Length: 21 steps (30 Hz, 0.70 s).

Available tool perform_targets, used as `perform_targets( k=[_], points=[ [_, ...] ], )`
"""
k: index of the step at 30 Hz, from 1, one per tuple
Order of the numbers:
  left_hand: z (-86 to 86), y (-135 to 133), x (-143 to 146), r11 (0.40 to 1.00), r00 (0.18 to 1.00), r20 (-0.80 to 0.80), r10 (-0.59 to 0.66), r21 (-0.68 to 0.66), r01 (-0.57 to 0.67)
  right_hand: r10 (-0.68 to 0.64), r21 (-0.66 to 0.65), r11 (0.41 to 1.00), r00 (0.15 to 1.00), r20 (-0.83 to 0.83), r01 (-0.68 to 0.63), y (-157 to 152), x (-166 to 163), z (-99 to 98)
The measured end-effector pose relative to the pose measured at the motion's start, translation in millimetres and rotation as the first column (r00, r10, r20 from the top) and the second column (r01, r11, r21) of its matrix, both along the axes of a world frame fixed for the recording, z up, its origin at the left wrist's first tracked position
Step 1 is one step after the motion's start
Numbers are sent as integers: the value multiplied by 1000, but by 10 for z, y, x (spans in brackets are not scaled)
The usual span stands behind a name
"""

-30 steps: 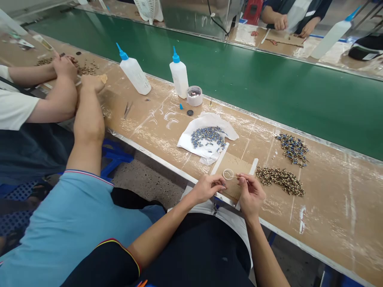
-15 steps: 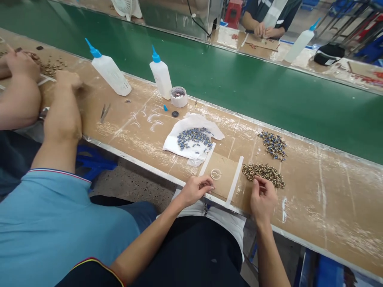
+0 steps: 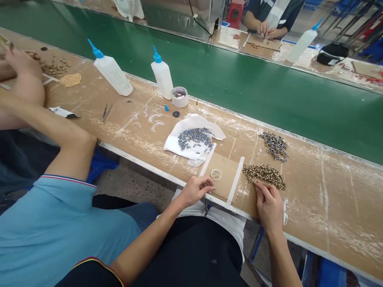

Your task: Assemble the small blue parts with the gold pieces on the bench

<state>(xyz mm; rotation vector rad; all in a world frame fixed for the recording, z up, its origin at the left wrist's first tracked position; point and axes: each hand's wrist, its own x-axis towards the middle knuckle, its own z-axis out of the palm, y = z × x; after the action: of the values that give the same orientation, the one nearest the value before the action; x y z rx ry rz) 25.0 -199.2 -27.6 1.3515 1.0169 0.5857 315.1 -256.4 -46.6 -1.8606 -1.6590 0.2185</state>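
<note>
My left hand (image 3: 197,189) rests at the table's front edge, thumb and fingertips pinched together; whatever is between them is too small to make out. Just beyond those fingers stands a small round clear cup (image 3: 216,174) with some whitish material in it, on a cardboard square (image 3: 224,169) edged with white tape. My right hand (image 3: 269,203) is closed in a pinch at the near side of a heap of small brass-coloured parts (image 3: 265,174); its fingertips hide what they grip. Behind that heap lies a pile of small blue and brass pieces (image 3: 274,146).
White paper (image 3: 172,139) holds more blue pieces (image 3: 194,137). Beyond it are a tape roll (image 3: 179,97), a black cap (image 3: 176,114) and two blue-tipped bottles (image 3: 163,79) (image 3: 113,75). Tweezers (image 3: 107,113) lie left. A co-worker in a blue shirt (image 3: 60,215) sits close at my left.
My right hand has turned and its fingers have closed at the heap's near edge. My left hand stays put. The co-worker's arm has swung back to the left, uncovering a small tan pile.
</note>
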Motion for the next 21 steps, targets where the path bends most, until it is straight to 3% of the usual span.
perform_targets(
  k=[5,11,17,21],
  points=[
    [11,15,3,1000,1000,-6,-11,-5,11,-2,-27,1000,999,-49,0,-112,68,-15],
    [34,0,-12,1000,1000,-20,-16,-6,16,-164,-69,985,983,-81,159,-107,52,4],
    [229,-28,22,1000,1000,-2,-10,19,10,-206,-90,976,972,-116,197,-28,-63,2],
    [373,-3,80,997,1000,14,0,75,-1,-228,-124,971,946,-230,204,-11,7,56]
  ],
)
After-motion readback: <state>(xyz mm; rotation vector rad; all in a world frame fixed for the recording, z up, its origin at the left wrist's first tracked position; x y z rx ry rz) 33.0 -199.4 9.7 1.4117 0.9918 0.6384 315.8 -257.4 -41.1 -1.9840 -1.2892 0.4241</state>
